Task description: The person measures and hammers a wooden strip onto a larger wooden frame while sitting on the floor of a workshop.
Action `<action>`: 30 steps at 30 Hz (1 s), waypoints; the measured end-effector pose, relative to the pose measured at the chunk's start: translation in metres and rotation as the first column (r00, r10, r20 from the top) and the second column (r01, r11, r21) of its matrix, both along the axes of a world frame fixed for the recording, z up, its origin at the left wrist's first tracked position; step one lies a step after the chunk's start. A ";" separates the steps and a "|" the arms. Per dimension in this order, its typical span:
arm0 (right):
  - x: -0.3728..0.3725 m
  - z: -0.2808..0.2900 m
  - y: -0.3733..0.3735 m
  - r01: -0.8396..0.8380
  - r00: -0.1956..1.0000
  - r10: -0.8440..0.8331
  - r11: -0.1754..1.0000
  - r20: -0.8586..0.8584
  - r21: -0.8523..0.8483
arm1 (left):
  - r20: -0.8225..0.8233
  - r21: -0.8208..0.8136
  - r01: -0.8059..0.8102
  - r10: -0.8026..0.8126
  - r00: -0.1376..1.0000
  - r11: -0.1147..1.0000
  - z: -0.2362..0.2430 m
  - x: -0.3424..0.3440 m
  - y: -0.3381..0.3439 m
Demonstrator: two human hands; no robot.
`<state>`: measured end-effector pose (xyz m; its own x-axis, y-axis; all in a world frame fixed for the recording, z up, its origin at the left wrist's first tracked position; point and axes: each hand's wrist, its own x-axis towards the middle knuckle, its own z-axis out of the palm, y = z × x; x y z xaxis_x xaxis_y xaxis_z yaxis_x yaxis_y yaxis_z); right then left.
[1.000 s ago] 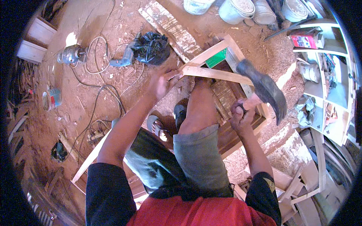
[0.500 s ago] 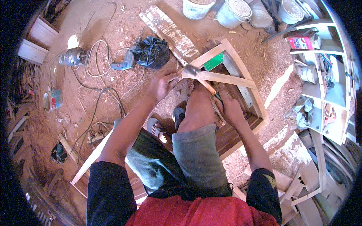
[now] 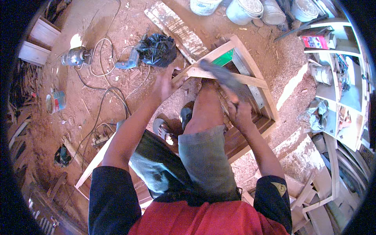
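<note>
My right hand (image 3: pixel 241 115) is closed round the handle of a hammer (image 3: pixel 225 78), whose dark head is smeared by motion above a wooden strip (image 3: pixel 252 81). This pale strip lies across the corner of a wooden frame (image 3: pixel 256 62). My left hand (image 3: pixel 168 84) closes its fingers on the strip's left end, where it meets the frame's edge. Whether a nail sits between those fingers cannot be made out. Between my hands, my bare knee (image 3: pixel 205 103) presses close to the strip. A green panel (image 3: pixel 225 58) shows inside the frame.
Beyond my left hand lie a blue power drill (image 3: pixel 129 62), a black plastic bag (image 3: pixel 158 51) and looping cables. A paint-stained board (image 3: pixel 176 29) rests on the shavings-strewn ground. Buckets (image 3: pixel 244 11) stand at the back; a white shelf unit (image 3: pixel 333 53) is at right.
The hammer head has lifted off the strip's left end and swung rightward, blurring. My right hand has turned and shifted slightly right. My left hand stays at the strip's end.
</note>
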<state>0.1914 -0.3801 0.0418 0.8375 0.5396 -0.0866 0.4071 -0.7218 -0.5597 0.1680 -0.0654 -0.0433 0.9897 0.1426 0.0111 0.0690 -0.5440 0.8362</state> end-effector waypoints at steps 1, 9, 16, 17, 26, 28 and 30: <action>0.002 -0.009 -0.005 -0.023 1.000 0.023 0.998 -0.009 -0.067 | 0.013 -0.003 0.003 -0.003 1.000 1.000 -0.005 0.000 0.000; -0.010 0.002 0.003 0.043 0.998 -0.045 0.998 0.046 0.040 | -0.116 0.054 -0.045 0.051 0.992 0.998 0.012 0.002 -0.003; -0.002 0.014 -0.003 0.081 0.991 -0.092 0.989 0.093 0.120 | -0.007 0.114 -0.025 0.025 1.000 0.993 0.008 -0.003 0.000; -0.006 0.015 0.000 0.084 0.981 -0.115 0.978 0.158 0.188 | 0.010 0.113 -0.027 0.026 1.000 0.993 0.012 -0.001 0.000; -0.003 0.020 -0.048 0.387 0.922 -0.378 0.911 0.084 -0.142 | 0.068 0.017 -0.039 0.038 0.997 0.999 0.005 -0.003 0.002; -0.010 0.010 -0.089 0.579 0.807 -0.552 0.809 0.212 -0.101 | 0.125 0.108 -0.053 0.040 0.991 0.993 0.017 0.004 -0.011; -0.022 -0.010 -0.136 0.722 0.651 -0.663 0.691 0.368 -0.032 | 0.352 0.252 0.040 -0.130 0.927 0.967 0.037 0.037 -0.036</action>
